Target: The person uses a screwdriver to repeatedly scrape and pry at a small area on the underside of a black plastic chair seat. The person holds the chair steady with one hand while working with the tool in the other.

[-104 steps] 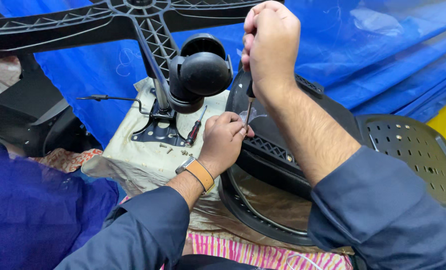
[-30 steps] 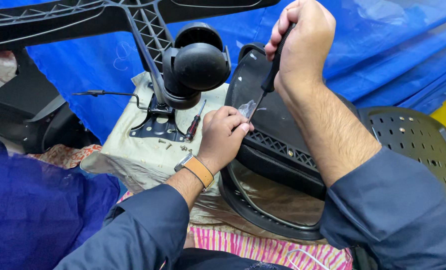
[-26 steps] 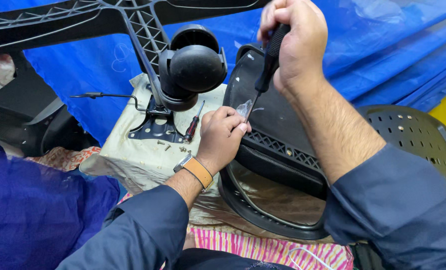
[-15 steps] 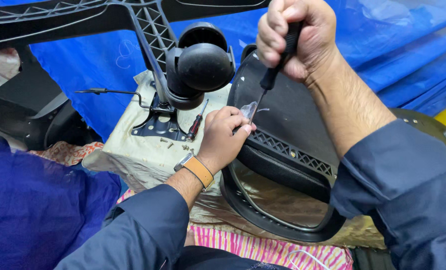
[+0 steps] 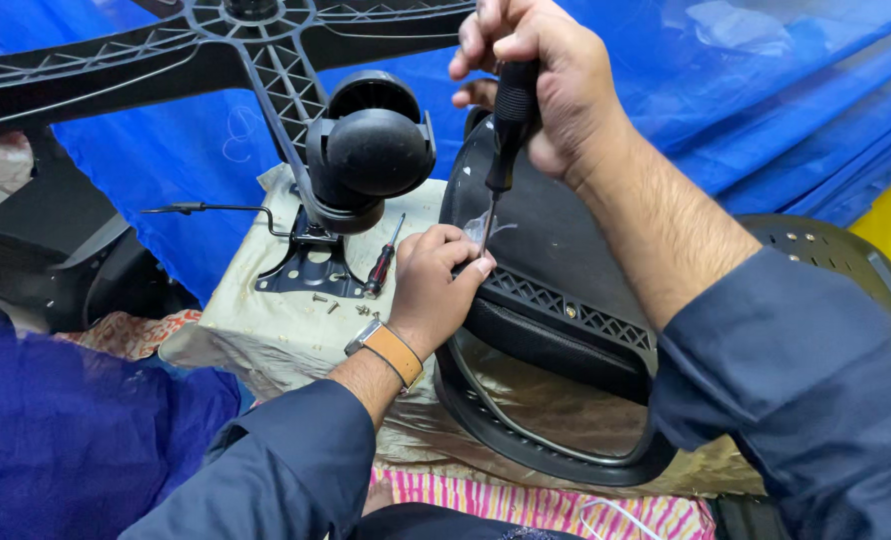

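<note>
My right hand (image 5: 541, 85) grips the black handle of a screwdriver (image 5: 506, 130), held upright with its thin shaft pointing down onto a black plastic chair back (image 5: 566, 300). At the tip, my left hand (image 5: 434, 290) pinches something small against the chair back, steadying the shaft; a tan-strapped watch sits on that wrist. The chair back lies tilted on a cloth-covered stand, its open frame toward me.
A black star-shaped chair base (image 5: 216, 50) with a caster wheel (image 5: 371, 150) rests on the beige-covered stand (image 5: 266, 330). Beside it lie a black metal mechanism plate (image 5: 311, 270), a red-handled screwdriver (image 5: 381, 265) and several loose screws (image 5: 341, 305). Blue tarpaulin (image 5: 766, 90) hangs behind.
My right hand has lifted the screwdriver handle up and swung it from leaning right to nearly upright. The left hand has stayed at the tip, and the view has moved slightly closer.
</note>
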